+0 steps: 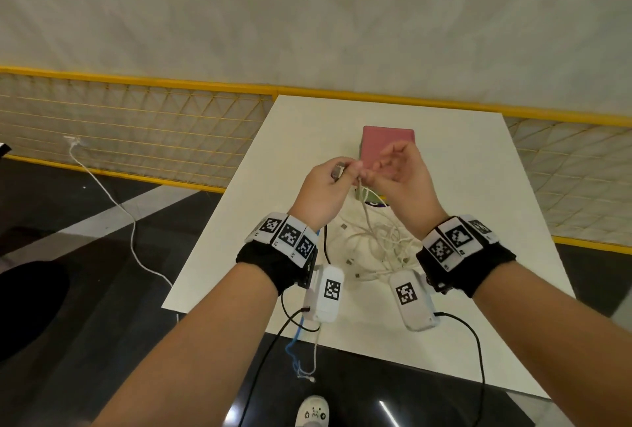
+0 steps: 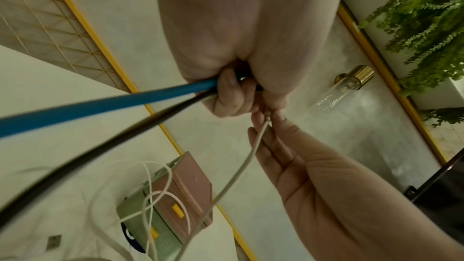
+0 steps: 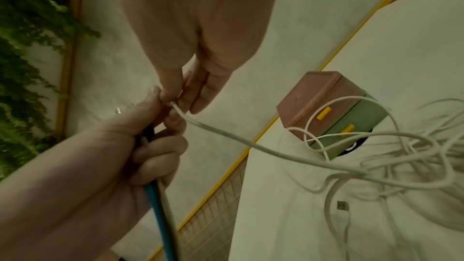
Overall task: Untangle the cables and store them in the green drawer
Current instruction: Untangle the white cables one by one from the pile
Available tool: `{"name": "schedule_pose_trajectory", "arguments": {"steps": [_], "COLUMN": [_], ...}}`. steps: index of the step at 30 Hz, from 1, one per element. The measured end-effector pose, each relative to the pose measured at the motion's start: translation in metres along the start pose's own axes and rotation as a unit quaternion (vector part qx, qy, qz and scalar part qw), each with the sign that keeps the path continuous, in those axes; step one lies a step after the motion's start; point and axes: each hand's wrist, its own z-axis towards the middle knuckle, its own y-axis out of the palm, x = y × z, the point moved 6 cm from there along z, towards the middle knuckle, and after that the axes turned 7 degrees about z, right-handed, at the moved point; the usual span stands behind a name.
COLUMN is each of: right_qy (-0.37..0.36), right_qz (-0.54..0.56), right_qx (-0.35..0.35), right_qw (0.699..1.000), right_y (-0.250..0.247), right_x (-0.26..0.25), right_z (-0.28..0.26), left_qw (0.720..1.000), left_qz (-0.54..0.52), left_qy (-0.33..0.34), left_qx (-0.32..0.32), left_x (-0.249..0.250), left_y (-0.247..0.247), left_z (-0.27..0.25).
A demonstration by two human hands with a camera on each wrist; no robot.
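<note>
Both hands are raised above the white table (image 1: 478, 187) and meet fingertip to fingertip. My left hand (image 1: 349, 166) grips a bundle with a blue cable (image 2: 100, 106) and a black cable (image 2: 88, 156), fingers curled round them. My right hand (image 1: 371, 173) pinches the end of a white cable (image 3: 251, 144), which hangs down to a tangle of white cables (image 1: 379, 245) on the table. Behind the hands stands a small drawer box with a pink top (image 1: 388, 146). Its green drawer (image 3: 359, 120) with a yellow handle is closed, and cable loops lie across its front.
A loose USB plug (image 3: 342, 205) lies on the table near the tangle. The blue cable's end (image 1: 294, 341) dangles past the near table edge. A yellow mesh fence (image 1: 136, 125) runs behind the table, with a white cord (image 1: 113, 201) on the floor to the left.
</note>
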Motion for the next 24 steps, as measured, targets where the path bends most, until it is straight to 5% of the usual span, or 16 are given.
{"name": "schedule_pose_trajectory", "arguments": {"steps": [5, 11, 17, 21, 24], "right_qy": [0.006, -0.014, 0.049, 0.022, -0.037], "right_qz": [0.017, -0.154, -0.280, -0.293, -0.270], "right_qx": [-0.057, -0.152, -0.162, -0.107, -0.096], "right_qw": [0.998, 0.976, 0.945, 0.950, 0.957], "right_y": [0.002, -0.002, -0.048, -0.058, -0.043], "right_x": [-0.001, 0.020, 0.053, 0.030, -0.009], "right_z": [-0.015, -0.032, -0.047, -0.030, -0.016], "left_qw": [0.999, 0.988, 0.924, 0.988, 0.986], "left_qz": [0.007, -0.118, -0.369, -0.153, 0.104], "left_qy": [0.020, 0.000, -0.030, 0.008, 0.013], "left_qx": [0.032, 0.101, 0.093, -0.033, -0.130], "left_x": [0.011, 0.024, 0.039, 0.050, 0.045], "left_y": [0.004, -0.013, -0.042, -0.025, 0.008], "left_z": [0.008, 0.018, 0.020, 0.002, -0.011]}}
